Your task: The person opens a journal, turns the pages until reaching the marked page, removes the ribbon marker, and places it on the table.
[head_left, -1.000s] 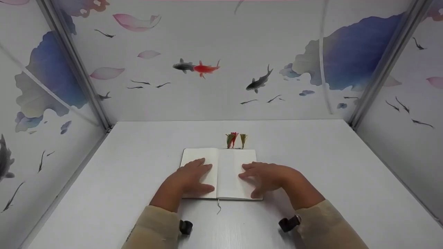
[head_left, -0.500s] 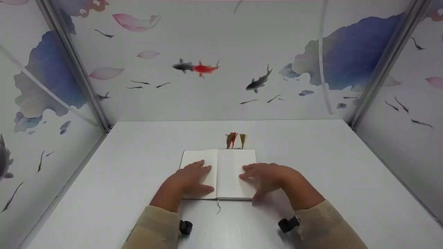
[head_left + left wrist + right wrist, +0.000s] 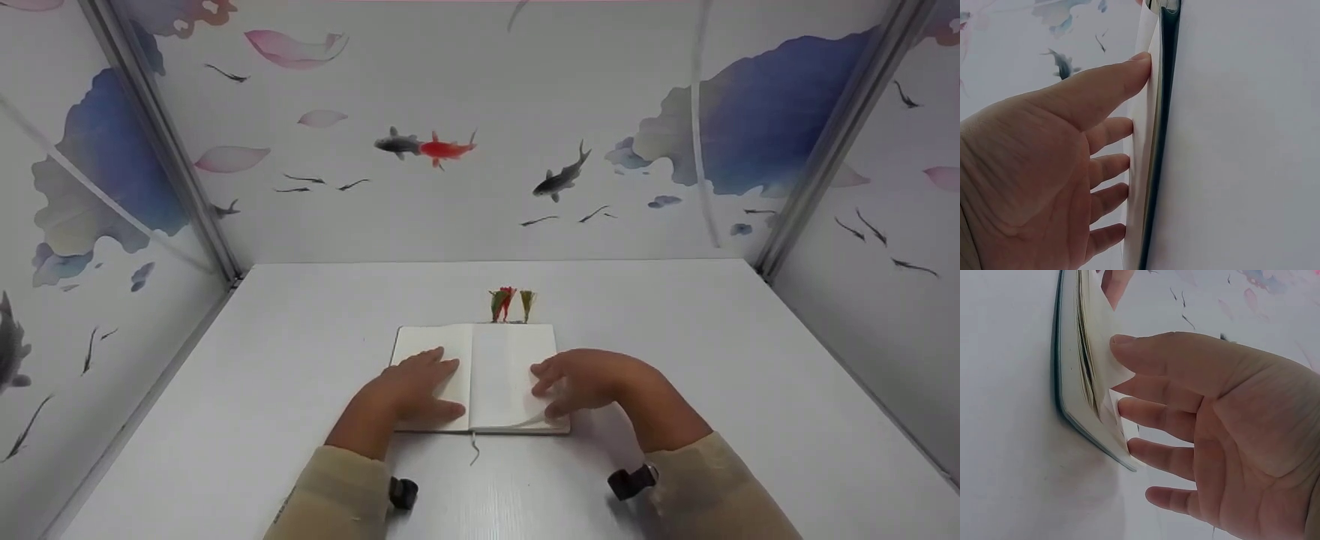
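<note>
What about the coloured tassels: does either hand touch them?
No, the tassels sit at the far edge of the notebook, apart from the left hand and right hand.

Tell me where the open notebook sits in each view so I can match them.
Head: notebook just below centre, lying open.
Left wrist: notebook seen edge-on, a narrow, steep strip down the middle.
Right wrist: notebook at upper left, page edges slightly fanned.
Shared landmark: the white table, alongside the notebook in all three.

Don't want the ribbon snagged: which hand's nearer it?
Left. The left hand is beyond and left of the ribbon; the right hand is farther, at the right page.
</note>
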`<state>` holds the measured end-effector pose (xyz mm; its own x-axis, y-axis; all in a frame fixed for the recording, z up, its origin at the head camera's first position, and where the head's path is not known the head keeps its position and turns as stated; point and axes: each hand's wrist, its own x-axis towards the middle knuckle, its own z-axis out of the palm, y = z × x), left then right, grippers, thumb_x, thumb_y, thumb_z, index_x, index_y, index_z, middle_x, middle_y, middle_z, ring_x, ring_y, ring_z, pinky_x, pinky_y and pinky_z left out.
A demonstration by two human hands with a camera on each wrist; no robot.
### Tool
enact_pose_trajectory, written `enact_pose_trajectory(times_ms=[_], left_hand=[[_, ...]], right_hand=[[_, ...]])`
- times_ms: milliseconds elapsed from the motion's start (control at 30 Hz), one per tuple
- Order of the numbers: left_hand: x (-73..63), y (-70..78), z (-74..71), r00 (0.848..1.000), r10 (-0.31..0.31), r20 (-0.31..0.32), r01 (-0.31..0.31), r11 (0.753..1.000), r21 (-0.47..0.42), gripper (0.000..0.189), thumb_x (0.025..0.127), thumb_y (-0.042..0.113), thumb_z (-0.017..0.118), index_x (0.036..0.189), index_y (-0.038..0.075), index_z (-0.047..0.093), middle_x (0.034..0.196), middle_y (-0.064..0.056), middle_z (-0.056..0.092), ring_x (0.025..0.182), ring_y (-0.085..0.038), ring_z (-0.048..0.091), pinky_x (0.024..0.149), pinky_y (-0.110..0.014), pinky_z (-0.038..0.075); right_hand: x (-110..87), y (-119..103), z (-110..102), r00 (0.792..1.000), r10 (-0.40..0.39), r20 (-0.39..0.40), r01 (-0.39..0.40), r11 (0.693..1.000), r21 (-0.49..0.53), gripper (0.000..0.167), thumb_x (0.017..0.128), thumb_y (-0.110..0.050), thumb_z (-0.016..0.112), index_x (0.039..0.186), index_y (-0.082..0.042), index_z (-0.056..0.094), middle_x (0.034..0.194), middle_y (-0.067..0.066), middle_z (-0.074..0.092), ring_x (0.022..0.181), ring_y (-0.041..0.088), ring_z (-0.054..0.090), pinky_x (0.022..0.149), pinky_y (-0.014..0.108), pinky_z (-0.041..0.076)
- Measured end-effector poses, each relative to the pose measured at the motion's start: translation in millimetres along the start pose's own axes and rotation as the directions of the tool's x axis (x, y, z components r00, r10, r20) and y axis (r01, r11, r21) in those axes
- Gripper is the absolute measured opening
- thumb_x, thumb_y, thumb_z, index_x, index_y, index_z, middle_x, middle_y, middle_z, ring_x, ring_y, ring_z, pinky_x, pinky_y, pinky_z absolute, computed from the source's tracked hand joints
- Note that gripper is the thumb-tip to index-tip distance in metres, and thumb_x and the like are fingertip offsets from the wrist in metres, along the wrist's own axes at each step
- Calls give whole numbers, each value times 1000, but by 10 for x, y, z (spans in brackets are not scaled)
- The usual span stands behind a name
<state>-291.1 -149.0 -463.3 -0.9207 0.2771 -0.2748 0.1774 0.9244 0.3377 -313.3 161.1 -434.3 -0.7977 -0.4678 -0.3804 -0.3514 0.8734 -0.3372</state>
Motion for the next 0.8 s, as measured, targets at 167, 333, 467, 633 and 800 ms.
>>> enact_pose_trajectory(times_ms=[167, 333, 467, 633, 800], left_hand=[[17, -13, -7, 1000, 5, 1, -5, 999, -36, 84, 96, 57, 71, 168, 30, 37, 181, 1, 22, 169, -28, 19, 136, -59, 19], [29, -3, -7, 1000, -3, -7, 3, 999, -34, 85, 95, 57, 72, 168, 29, 39, 181, 0, 24, 169, -28, 20, 135, -60, 20], [29, 10, 7, 1000, -21, -11, 20, 999, -31, 84, 94, 58, 72, 167, 31, 39, 180, 1, 25, 169, -28, 20, 135, -61, 19], [16, 13, 3, 1000, -20, -15, 19, 999, -43, 84, 94, 56, 72, 167, 30, 40, 180, 1, 26, 169, -28, 21, 135, -61, 19], [26, 0, 10, 1000, -5, -15, 4, 999, -33, 84, 94, 57, 70, 167, 30, 40, 180, 1, 25, 169, -28, 21, 135, -60, 20]], right_hand=[[-17, -3, -13, 1000, 8, -24, -8, 1000, 23, 34, 91, -26, 83, 123, -38, 81, 159, -18, 57, 158, 23, 44, 125, 53, 41], [-22, -24, -23, 999, 26, -42, -25, 999, 25, 27, 91, -19, 81, 112, -36, 84, 153, -19, 62, 154, 23, 49, 120, 51, 47], [-10, -16, -17, 996, 19, -83, -17, 999, 31, 29, 96, -19, 74, 123, -28, 82, 148, -12, 67, 147, 24, 55, 117, 50, 50], [19, 9, -5, 990, -29, -136, 30, 1000, 1, 35, 103, -21, 69, 138, -20, 75, 142, 2, 71, 141, 28, 60, 119, 52, 49], [63, 14, 8, 984, -43, -174, 41, 999, -10, 23, 105, -23, 68, 125, -19, 79, 129, 0, 76, 123, 24, 67, 111, 51, 54]])
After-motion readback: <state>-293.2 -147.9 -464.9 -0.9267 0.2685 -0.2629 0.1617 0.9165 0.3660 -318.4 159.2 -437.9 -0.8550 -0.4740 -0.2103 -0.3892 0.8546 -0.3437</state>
